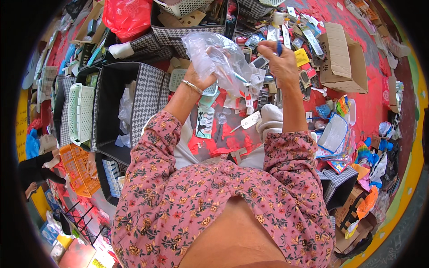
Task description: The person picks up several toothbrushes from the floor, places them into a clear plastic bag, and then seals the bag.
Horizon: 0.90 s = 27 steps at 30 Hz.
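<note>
My left hand (pixel 201 77), with a bracelet at its wrist, grips a crumpled clear plastic bag (pixel 219 56). Something slim and light shows through the film at the bag's lower right. To the right, apart from the bag, my right hand (pixel 285 67) is closed around a slim blue thing (pixel 279 48). Its kind is hidden by the fingers. Below the hands, a white tag (pixel 251 119) and a teal card with small dark items (pixel 205 123) lie on the red-and-grey floor. A pale green basket (pixel 178 80) stands partly behind my left wrist.
Heaped small packaged goods (pixel 308 35) spread beyond my right hand, beside an open cardboard box (pixel 342 58). Houndstooth fabric bins (pixel 149 89) stand left, with a mint basket (pixel 81 114) and an orange crate (pixel 79 169). A red plastic bag (pixel 127 18) sits far left. Another person's hand (pixel 31 188) shows at the left rim.
</note>
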Available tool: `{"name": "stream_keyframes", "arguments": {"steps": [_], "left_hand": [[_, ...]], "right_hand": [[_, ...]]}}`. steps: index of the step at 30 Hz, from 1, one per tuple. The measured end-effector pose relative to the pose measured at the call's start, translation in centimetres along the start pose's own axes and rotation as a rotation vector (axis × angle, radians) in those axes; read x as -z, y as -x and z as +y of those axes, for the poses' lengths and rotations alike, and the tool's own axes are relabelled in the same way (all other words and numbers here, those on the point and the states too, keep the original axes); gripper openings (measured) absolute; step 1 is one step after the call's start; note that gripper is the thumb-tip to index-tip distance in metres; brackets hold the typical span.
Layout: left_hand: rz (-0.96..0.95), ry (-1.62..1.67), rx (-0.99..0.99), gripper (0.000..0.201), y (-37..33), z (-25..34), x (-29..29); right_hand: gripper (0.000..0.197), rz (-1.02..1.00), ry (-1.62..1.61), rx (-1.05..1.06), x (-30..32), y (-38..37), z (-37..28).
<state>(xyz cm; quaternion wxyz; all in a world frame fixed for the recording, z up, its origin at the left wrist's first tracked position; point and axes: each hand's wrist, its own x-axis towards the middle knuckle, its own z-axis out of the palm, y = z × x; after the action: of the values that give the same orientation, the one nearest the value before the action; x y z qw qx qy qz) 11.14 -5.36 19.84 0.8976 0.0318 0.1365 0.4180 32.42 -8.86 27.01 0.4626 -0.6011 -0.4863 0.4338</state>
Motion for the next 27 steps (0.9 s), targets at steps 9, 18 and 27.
{"name": "stream_keyframes", "arguments": {"steps": [9,18,27], "left_hand": [[-0.093,0.115,-0.01,0.024,0.0,0.9,1.4],[0.285,0.236,-0.108,0.023,-0.3,3.1,0.5],[0.159,0.091,-0.172,0.024,0.0,5.4,1.3]], "right_hand": [[0.01,-0.039,-0.054,-0.034,-1.9,-0.2,1.3],[0.015,-0.108,-0.014,-0.113,-0.6,-0.3,0.6],[0.022,-0.368,0.075,-0.256,-0.6,0.1,1.4]]}}
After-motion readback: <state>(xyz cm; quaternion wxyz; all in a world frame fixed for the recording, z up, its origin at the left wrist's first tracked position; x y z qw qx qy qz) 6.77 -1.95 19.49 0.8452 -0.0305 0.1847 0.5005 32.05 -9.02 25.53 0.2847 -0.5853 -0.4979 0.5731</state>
